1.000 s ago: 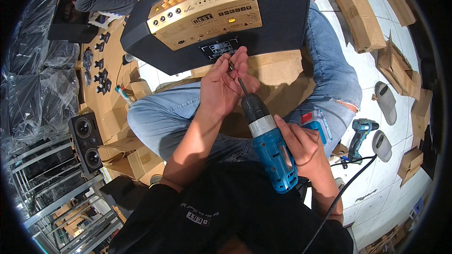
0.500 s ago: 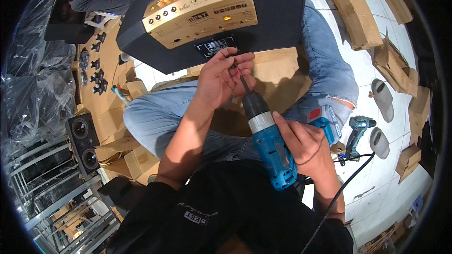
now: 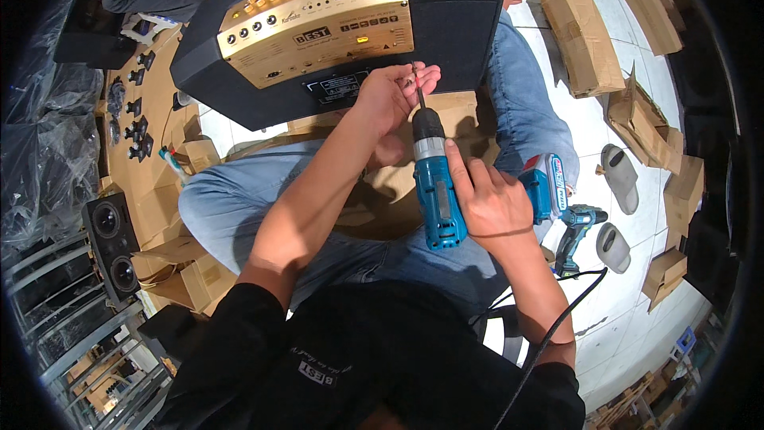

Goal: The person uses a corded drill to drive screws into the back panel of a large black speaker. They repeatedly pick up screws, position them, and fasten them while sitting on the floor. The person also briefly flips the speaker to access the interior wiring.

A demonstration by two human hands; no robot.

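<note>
My right hand (image 3: 495, 207) is wrapped round a teal cordless drill (image 3: 439, 205) with a black chuck and a grey collar. The drill's long thin bit (image 3: 421, 99) points away from me, toward the lower edge of a black speaker cabinet (image 3: 446, 36). At the bit's tip, my left hand (image 3: 391, 95) has its thumb and fingers closed on something small and dark, too small to make out. The fingers are right in front of the cabinet, below its gold control panel (image 3: 318, 24); whether they touch it I cannot tell. The drill's teal battery (image 3: 547, 187) shows beside my right hand.
A second drill (image 3: 578, 235) and grey slippers (image 3: 619, 179) lie on the white tiles at right, near cardboard boxes (image 3: 585, 41). A black cable (image 3: 549, 338) crosses my right forearm. At left are a two-cone speaker (image 3: 113, 243) and several small black parts (image 3: 139, 139) on cardboard.
Both hands and the drill have moved away from me, up to the cabinet's lower edge. The drill now points more straight ahead. The whole view has shifted slightly.
</note>
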